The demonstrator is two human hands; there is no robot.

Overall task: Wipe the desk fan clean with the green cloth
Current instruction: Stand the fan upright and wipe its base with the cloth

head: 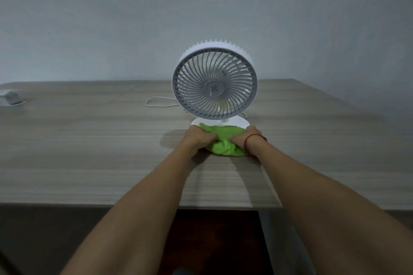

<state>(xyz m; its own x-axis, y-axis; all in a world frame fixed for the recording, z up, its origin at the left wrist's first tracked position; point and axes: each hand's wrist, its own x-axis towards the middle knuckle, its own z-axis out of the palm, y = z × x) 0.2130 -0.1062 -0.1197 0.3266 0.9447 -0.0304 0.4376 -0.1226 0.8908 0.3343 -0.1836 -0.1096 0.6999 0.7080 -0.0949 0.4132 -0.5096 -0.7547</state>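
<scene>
A white desk fan (214, 80) stands upright on the wooden table, its round grille facing me and its flat base (237, 122) partly covered. A bunched green cloth (221, 143) lies across the front of the base and onto the table. My left hand (197, 137) grips the cloth's left side. My right hand (244, 138), with a red string on the wrist, grips its right side. Both sets of fingers are closed into the fabric.
The fan's white cable (158, 102) loops on the table (89, 152) behind and left of the fan. A small grey object (11, 98) sits at the far left edge. The wall is close behind the table. The table's near edge runs under my forearms.
</scene>
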